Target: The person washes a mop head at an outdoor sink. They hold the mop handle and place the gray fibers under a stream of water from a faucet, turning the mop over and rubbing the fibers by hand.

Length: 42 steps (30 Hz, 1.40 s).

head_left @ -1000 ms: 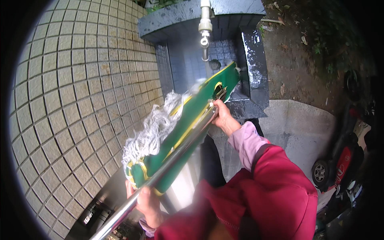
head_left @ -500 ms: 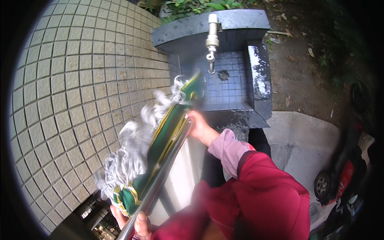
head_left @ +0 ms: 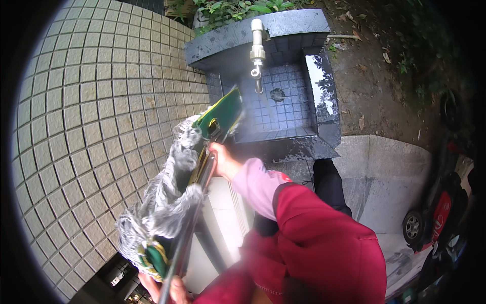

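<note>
A flat mop (head_left: pixel 167 195) with a green backing, yellow trim and grey-white strands slants from the lower left toward a sink. The far end of its green backing (head_left: pixel 221 112) sticks out near the sink's left front corner. My right hand (head_left: pixel 224 160) is closed around the metal pole (head_left: pixel 183 243) just below the mop's joint. At the lower left, my left hand (head_left: pixel 174 290) is closed on the pole beside the near end of the mop. Strands hang along the left side, and some lie across the backing and hide its middle.
A dark stone sink (head_left: pixel 298 147) with a tiled basin and drain stands ahead, under a white tap (head_left: pixel 257 50). A beige tiled wall (head_left: pixel 101 111) rises close on the left. Bare soil (head_left: pixel 362 96) lies to the right; a red and black vehicle (head_left: pixel 430 223) is at the far right.
My right hand and the mop have shifted left. The far part of the backing has swung to show its flat green face, and strands have flopped over the middle.
</note>
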Available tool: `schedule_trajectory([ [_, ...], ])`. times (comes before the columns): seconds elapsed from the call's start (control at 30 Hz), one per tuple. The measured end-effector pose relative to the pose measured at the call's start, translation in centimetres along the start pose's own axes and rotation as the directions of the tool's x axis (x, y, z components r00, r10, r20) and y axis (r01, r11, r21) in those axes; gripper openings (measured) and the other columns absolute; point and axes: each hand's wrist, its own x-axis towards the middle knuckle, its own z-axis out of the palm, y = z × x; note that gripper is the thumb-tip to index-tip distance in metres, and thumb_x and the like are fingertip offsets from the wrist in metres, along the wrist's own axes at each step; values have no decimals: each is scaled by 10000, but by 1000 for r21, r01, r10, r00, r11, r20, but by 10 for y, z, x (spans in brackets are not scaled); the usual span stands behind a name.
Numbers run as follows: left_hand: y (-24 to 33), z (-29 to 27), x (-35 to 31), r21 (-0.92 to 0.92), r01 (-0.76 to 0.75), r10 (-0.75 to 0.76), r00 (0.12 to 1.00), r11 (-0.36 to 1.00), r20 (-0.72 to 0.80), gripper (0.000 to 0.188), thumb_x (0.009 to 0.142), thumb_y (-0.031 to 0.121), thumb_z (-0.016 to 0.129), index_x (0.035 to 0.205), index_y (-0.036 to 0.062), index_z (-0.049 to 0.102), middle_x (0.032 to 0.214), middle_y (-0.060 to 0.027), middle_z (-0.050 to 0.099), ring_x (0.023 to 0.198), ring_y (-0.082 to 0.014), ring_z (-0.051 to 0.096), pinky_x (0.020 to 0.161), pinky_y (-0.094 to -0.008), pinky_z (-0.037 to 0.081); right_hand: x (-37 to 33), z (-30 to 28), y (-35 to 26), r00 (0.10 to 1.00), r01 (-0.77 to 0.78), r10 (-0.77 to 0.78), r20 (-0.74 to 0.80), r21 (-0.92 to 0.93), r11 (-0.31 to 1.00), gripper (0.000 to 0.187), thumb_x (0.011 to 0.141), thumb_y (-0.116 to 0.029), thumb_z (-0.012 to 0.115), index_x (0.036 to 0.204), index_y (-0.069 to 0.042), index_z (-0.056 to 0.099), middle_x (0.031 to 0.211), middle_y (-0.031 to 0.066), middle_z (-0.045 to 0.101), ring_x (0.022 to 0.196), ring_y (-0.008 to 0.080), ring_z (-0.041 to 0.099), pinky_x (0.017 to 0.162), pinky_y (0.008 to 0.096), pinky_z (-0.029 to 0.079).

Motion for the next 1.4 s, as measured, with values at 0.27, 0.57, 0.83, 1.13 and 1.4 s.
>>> schedule_trajectory([
  [0.27,-72,8,2,-175,75,-53,990,982,127,531,675,366,610,971,-55,484,849,-96,454,724,-186,452,652,-285,371,-73,-63,-89,980,182,-173,-98,93,979,127,653,-87,527,774,-49,524,758,84,537,732,230,543,736,426,471],
  [0.57,-34,-29,-19,-30,99,-99,995,995,-11,495,686,348,631,949,-56,518,878,-104,451,765,-189,457,665,-291,376,-76,30,-11,996,82,-84,-9,-125,989,92,659,-169,526,674,-85,493,686,57,517,622,225,472,650,397,423],
  [0.83,-38,-8,-2,29,-131,126,983,991,137,464,695,302,660,980,-45,540,940,-133,480,793,-206,489,694,-296,394,-64,-59,-70,987,158,-155,-48,67,985,176,662,-105,520,834,-70,510,806,64,533,806,268,537,819,475,428],
  [1.13,-59,-50,-15,-119,43,-48,998,992,-41,446,709,269,619,991,-66,531,890,-108,490,737,-189,484,651,-289,389,-68,14,-1,992,78,-84,-95,-68,995,88,644,-115,498,715,-69,476,691,80,470,655,233,483,622,366,444],
  [1.4,-57,-25,-9,73,-298,286,948,952,141,433,709,266,620,983,-53,519,934,-147,509,743,-233,496,697,-328,404,-63,-23,-18,997,-49,49,67,-5,999,236,654,-196,529,866,-96,557,919,94,552,889,282,510,812,502,398],
])
